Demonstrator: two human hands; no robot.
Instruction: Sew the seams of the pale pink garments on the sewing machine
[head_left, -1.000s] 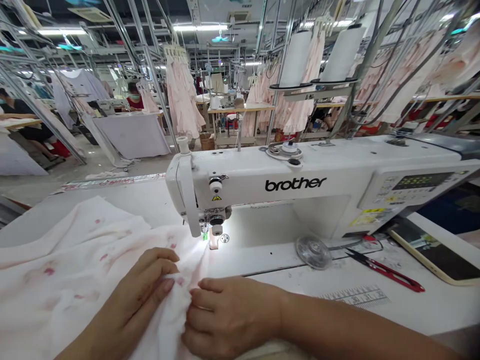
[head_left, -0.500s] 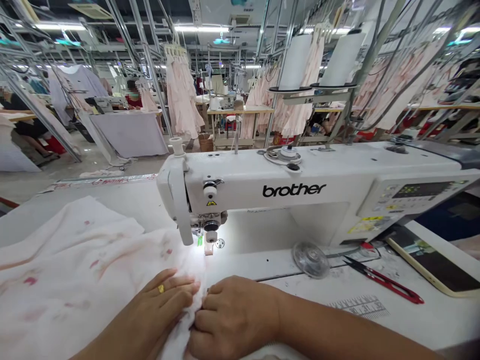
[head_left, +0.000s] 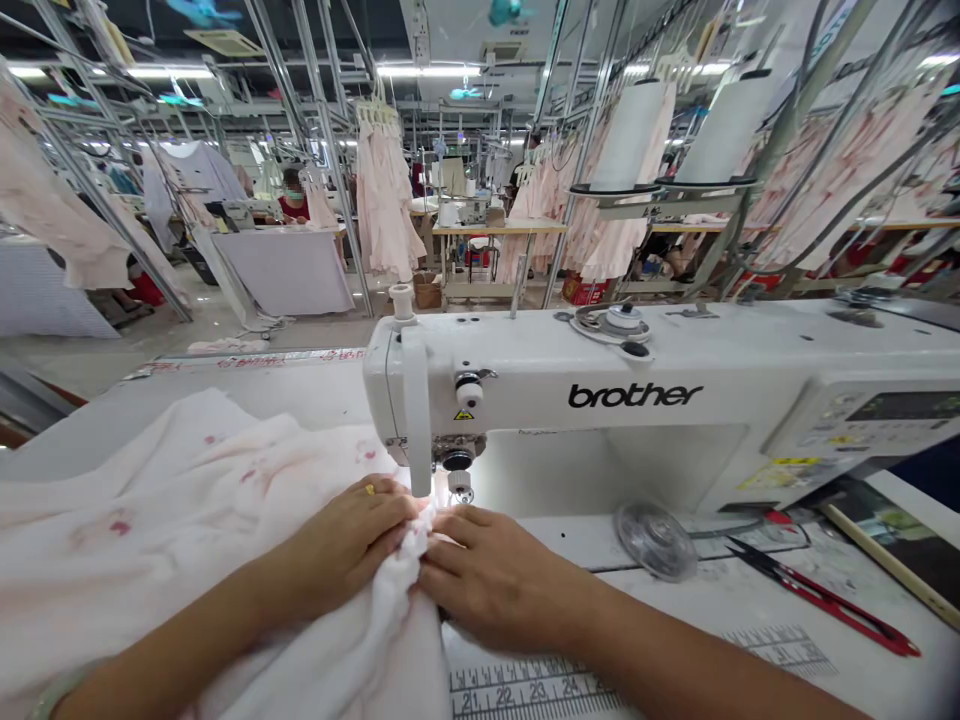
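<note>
White fabric with small pink prints (head_left: pixel 180 500) spreads over the left of the table, and its gathered edge runs up to the needle area of the white sewing machine (head_left: pixel 525 350). My left hand (head_left: pixel 349 530), with a gold ring, grips the gathers from the left, close to the lit needle. On the other side my right hand (head_left: pixel 502 580) pinches the same edge, fingers bent round it. Both hands sit just in front of the machine's head. The fabric and fingers hide the presser foot.
A clear round disc (head_left: pixel 656 540), red-handled thread snips (head_left: pixel 825 595) and a phone (head_left: pixel 900 540) lie to the right. A printed ruler (head_left: pixel 525 685) marks the table's front. Thread cones (head_left: pixel 626 135) stand above the machine. Pale pink garments (head_left: pixel 386 190) hang behind; a co-worker (head_left: pixel 293 200) sits far left.
Both hands have moved forward to the needle with the fabric edge. More of the fabric and ruler shows in front. The view has shifted left, so the machine appears further right.
</note>
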